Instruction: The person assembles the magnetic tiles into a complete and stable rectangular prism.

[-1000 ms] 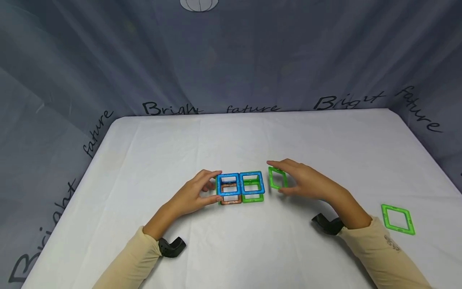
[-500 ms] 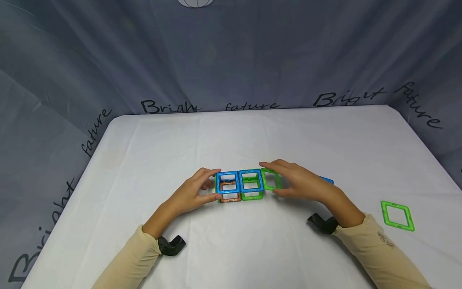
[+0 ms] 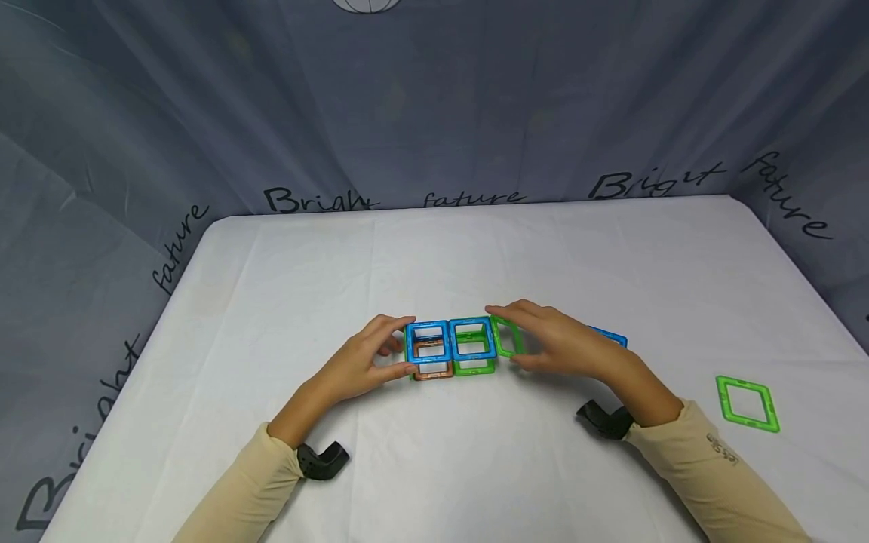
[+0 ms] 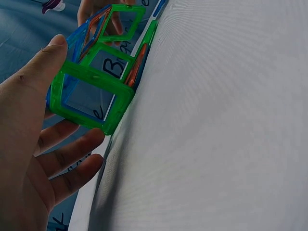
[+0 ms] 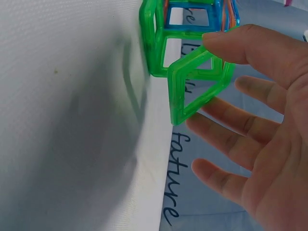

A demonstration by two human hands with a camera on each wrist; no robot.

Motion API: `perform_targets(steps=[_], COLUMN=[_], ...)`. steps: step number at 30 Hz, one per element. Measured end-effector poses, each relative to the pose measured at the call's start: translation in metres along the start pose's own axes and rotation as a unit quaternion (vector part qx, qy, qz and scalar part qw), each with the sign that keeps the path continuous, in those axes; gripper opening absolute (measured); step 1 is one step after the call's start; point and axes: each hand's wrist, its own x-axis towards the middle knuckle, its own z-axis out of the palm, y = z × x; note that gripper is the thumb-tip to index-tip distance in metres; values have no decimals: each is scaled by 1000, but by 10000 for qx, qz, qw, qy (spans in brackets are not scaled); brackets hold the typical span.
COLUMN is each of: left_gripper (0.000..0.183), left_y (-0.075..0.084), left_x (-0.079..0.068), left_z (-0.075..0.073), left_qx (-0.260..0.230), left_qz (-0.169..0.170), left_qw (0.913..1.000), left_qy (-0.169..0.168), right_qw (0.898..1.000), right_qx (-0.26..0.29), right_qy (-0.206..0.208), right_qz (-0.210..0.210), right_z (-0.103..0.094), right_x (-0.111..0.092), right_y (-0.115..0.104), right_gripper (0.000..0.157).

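Observation:
A block of square magnetic tiles, with two blue tiles point(image 3: 429, 360) on top and orange and green ones beneath, stands mid-table in the head view. My left hand point(image 3: 360, 366) grips its left end, thumb and index finger on opposite edges. There the left wrist view shows a green end tile point(image 4: 94, 74). At the block's right end my right hand point(image 3: 566, 343) pinches another green tile point(image 5: 177, 94) between thumb and fingers. That tile stands at an angle, one edge against or very near the block; whether they are joined I cannot tell.
A loose green tile point(image 3: 770, 409) lies flat on the white tabletop point(image 3: 434, 264) at the right. Partly hidden behind the right wrist is a blue tile point(image 3: 614, 337). Grey curtains with handwriting enclose the table's back and sides.
My right hand has moved left, bringing its green tile from a gap away up to the block's right end. A blue tile behind the wrist has come into view. The left hand stays put.

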Motion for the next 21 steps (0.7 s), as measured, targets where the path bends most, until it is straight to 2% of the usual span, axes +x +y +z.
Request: perform_targets(steps=[21], left_gripper=[66], left_y=[1], left_x=[1], left_z=[0], left_qx=[-38], left_qz=[60], left_qw=[10000], left_qy=[-29], right_qw=[9998], right_qx=[46], right_qy=[-165], right_qz=[139], right_z=[4], right_x=[1], right_y=[-5], right_gripper=[74])
